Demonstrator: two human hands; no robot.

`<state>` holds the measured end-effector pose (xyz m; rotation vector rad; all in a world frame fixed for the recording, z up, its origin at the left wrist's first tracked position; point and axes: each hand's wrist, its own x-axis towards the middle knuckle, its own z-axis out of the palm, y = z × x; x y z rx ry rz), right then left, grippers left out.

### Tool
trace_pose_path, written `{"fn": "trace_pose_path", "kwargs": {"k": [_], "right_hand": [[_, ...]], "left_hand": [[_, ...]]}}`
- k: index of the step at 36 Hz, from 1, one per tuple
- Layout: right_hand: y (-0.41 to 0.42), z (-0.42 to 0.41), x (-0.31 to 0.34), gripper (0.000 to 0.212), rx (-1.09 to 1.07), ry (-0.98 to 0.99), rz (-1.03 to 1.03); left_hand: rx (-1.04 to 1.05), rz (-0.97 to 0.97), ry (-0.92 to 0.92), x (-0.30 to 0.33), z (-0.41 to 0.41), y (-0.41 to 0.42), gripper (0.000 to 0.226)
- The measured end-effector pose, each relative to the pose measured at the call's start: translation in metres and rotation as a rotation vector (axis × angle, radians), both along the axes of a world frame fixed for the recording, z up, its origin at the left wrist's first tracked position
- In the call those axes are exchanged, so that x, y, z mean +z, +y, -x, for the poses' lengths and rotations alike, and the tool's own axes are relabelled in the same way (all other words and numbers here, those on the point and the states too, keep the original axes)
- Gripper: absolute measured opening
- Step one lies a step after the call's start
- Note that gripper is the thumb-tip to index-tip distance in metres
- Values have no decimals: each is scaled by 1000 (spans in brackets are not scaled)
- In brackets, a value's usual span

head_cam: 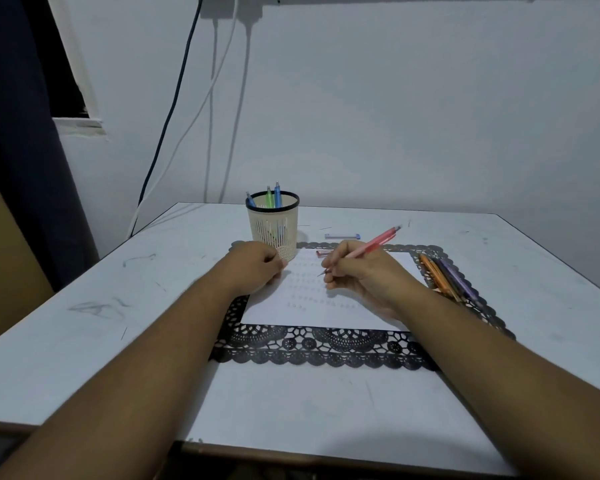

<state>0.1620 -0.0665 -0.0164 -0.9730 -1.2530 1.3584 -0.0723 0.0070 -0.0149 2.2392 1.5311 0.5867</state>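
The right hand (pixel 357 271) pinches a pink pencil (pixel 374 245). Its barrel slants up past the knuckles and its tip pokes left over the paper (pixel 312 313). The left hand (pixel 257 268) rests fisted, holding nothing.

One table (pixel 84 341) carrying one black lace mat (pixel 319 351), one sheet of paper (pixel 309 313) and one mesh cup (pixel 274 230). Three standing pens (pixel 269 197) in the cup, one pink pen (pixel 374 243) apart, plus one bundle of pens (pixel 440 277) at the right (they overlap; at least four show). Small cases: two, one blue case (pixel 342 236) and one red case (pixel 323 252).
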Motion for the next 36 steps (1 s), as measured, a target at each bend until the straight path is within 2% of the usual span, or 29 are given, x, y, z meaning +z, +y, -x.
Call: {"fn": "trace_pose_path", "kwargs": {"k": [5, 9, 14, 25, 31, 36], "right_hand": [[-5, 13, -8, 19, 75, -100, 3], [-10, 17, -10, 21, 69, -262, -60], [-13, 21, -11, 20, 38, -331, -105], [-10, 23, -18, 17, 44, -313, -83], [-11, 24, -15, 19, 2, -389, -142], [-12, 22, -15, 20, 20, -374, -112]], "left_hand": [[11, -52, 61, -5, -5, 1, 41], [21, -52, 124, -10, -7, 3, 44], [19, -94, 162, -13, -8, 4, 46], [25, -94, 166, -15, -10, 5, 44], [21, -94, 167, -15, -10, 5, 45], [20, -89, 168, -14, -11, 4, 43]]}}
